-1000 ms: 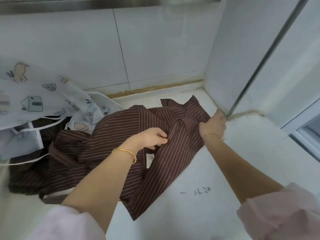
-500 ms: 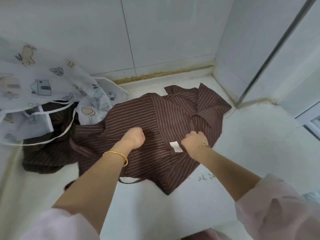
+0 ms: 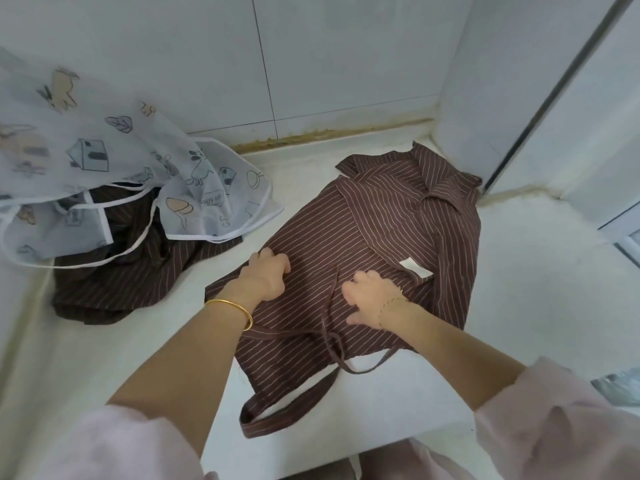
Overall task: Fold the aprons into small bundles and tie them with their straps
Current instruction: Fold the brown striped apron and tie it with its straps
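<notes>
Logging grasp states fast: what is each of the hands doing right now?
Left hand: fingers curled, gripping the brown striped cloth apron.
Right hand: open, pressing flat on it.

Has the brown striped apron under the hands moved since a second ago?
Yes. The brown striped apron has come off the other brown apron under the printed apron, toward the corner post, with bare countertop between.

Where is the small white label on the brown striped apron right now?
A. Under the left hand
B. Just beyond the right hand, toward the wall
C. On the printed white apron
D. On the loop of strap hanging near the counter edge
B: the white label lies face up on the brown striped apron, just past the fingers of the right hand; the left hand presses bare striped cloth further left.
</notes>
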Demonstrator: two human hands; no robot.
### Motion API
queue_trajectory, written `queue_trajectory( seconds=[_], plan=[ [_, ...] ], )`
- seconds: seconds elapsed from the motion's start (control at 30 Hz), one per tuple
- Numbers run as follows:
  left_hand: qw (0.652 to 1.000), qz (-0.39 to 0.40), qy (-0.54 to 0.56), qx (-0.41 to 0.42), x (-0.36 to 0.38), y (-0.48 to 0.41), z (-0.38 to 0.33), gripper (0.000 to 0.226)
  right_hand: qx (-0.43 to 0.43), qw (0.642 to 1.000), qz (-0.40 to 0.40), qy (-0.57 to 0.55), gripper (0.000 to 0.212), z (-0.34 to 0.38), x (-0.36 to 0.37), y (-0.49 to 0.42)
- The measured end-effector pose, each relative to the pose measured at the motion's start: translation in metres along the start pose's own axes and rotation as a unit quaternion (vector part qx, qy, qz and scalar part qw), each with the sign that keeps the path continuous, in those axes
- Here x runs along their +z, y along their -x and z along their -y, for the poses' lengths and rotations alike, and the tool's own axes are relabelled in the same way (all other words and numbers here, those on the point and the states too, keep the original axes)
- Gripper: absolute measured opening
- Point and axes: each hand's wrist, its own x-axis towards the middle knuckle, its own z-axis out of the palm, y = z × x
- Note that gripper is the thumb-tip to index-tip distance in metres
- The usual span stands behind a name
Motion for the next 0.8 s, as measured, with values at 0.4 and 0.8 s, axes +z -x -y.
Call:
queue_trajectory(
  seconds=[0.4, 0.8],
  plan=[
    [0.994, -0.023, -0.016, 0.104, 0.007, -0.006, -0.032, 0.023, 0.07, 0.992, -0.008, -0.109, 0.019, -0.03, 0.026, 0.06],
    [0.964, 0.174, -0.193, 0.052, 0.013, 0.042, -0.026, 0.065, 0.013, 0.998, -0.003, -0.062, 0.05, -0.011, 0.052, 0.081]
  ],
)
